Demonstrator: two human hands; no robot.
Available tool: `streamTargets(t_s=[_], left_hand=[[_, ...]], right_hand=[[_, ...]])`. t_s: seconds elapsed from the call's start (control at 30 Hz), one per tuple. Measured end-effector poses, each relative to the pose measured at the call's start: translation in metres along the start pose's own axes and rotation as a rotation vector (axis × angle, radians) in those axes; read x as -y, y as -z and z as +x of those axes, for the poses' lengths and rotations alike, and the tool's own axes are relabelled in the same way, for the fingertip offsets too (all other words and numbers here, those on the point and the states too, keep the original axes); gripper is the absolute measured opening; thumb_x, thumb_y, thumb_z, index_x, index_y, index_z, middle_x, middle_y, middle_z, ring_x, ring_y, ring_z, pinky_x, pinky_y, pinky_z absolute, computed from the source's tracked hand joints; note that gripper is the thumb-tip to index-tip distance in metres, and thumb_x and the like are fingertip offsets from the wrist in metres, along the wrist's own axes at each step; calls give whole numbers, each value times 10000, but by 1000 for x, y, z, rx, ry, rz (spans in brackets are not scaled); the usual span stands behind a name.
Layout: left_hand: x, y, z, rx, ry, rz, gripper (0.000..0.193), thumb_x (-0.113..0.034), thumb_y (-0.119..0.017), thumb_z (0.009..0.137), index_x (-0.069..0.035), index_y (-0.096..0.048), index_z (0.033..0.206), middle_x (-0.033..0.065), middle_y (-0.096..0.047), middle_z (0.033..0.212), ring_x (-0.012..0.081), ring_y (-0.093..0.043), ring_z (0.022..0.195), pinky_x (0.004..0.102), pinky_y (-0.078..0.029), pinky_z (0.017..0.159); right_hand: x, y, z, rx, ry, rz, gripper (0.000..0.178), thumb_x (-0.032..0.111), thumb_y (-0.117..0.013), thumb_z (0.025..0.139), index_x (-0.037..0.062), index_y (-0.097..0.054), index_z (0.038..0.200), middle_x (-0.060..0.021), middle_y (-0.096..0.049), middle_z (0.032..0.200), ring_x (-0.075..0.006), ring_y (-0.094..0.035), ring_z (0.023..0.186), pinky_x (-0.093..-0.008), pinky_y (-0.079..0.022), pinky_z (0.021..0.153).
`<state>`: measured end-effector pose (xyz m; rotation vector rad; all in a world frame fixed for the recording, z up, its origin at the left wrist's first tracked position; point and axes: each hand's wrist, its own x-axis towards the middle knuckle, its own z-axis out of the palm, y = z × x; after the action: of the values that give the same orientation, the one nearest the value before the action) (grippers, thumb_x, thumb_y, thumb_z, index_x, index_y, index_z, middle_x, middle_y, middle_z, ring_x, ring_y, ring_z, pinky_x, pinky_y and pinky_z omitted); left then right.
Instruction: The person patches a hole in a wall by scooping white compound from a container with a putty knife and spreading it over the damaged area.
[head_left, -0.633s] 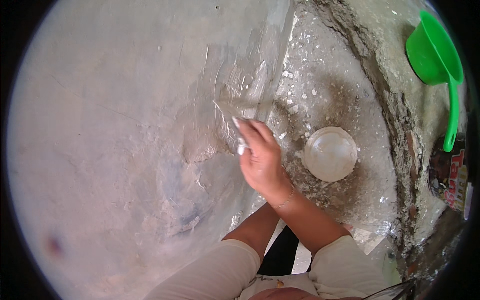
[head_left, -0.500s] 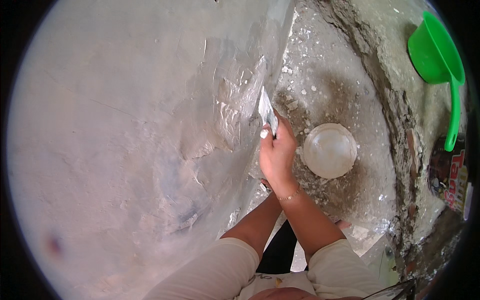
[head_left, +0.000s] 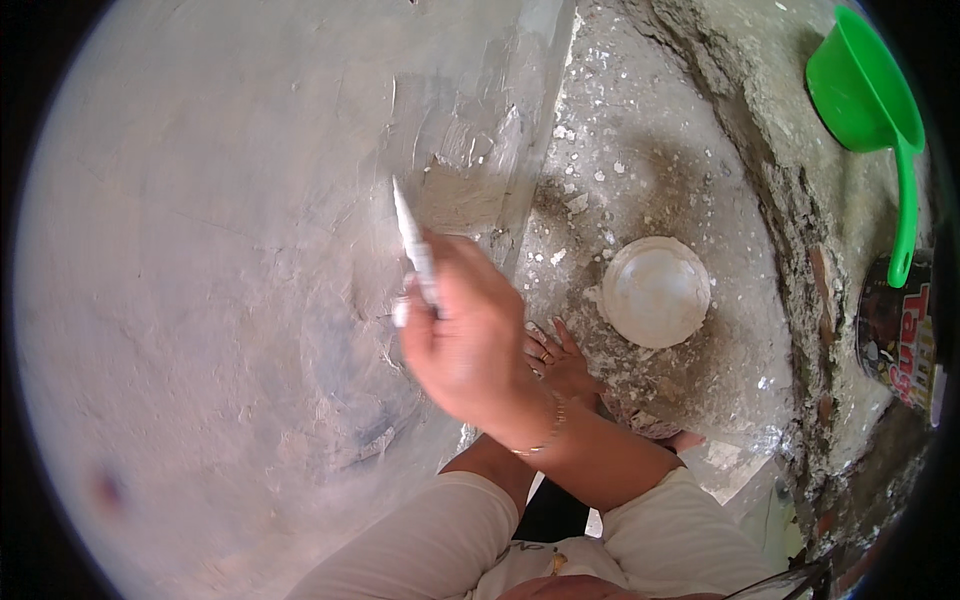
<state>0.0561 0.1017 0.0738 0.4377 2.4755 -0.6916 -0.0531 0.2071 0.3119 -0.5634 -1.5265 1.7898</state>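
Observation:
My right hand (head_left: 465,335) is closed round a putty knife (head_left: 411,235), whose narrow, white-smeared blade is seen edge-on against the grey wall (head_left: 230,300). A dab of white paste clings to the thumb. Right of the blade is a patch of fresh putty (head_left: 460,195), with ridged paste above it. Beyond my right wrist, my left hand (head_left: 565,370) shows with its fingers spread and a ring on one. It holds nothing visible, and its forearm passes under the right one. A round whitish dish (head_left: 657,292) rests on the floor right of both hands.
White crumbs dot the rough concrete floor (head_left: 680,190). A broken, raised ledge (head_left: 760,160) runs down the right side. On it lies a green dipper (head_left: 860,85), its handle reaching over a dark printed container (head_left: 890,340).
My right hand has swung left and slightly down across the wall with the putty knife. The rough paste it passed now looks flatter. My left hand has come into fuller sight.

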Motion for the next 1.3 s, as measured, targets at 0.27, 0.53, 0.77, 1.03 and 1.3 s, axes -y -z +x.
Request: streamTargets(t_s=[0.27,0.53,0.77,1.03,1.3], left_hand=[[8,-14,12,-53,-29,-20,1033,-417,-640,856,-49,64,1516,372,-19,1521,555,17,1403,684,-73,1094],[14,-11,6,-29,-19,-52,1012,-418,-625,863,-38,49,1516,377,-16,1518,569,10,1395,685,-69,1094],[18,-16,12,-44,-8,-67,994,-420,-612,870,-29,35,1516,381,-14,1516,581,4,1389,685,-65,1094],[6,-10,7,-17,-48,-91,975,-422,-597,877,-18,19,1516,385,-11,1514,594,-4,1381,685,-61,1095],[11,-21,8,-86,-76,-164,956,-424,-582,884,-8,4,1515,390,-8,1512,607,-11,1373,685,-57,1095]], right_hand=[[-104,45,24,-122,-638,-225,198,131,-609,827,-65,-634,840,-236,-658,752,-364,-665,701,-426,-505,656],[-37,-1,17,73,-437,-213,163,95,-590,801,-62,-628,822,-252,-648,760,-428,-634,701,-468,-503,674],[-48,31,26,-143,-498,180,151,65,-572,846,-53,-645,906,-188,-671,759,-253,-678,668,-364,-509,612],[-44,8,3,9,-395,-117,150,51,-582,828,-28,-654,933,-209,-665,846,-349,-664,754,-388,-508,669],[-104,35,54,-324,-299,-40,293,-18,-555,822,-19,-638,1103,-164,-645,884,-315,-638,805,-377,-496,772]])
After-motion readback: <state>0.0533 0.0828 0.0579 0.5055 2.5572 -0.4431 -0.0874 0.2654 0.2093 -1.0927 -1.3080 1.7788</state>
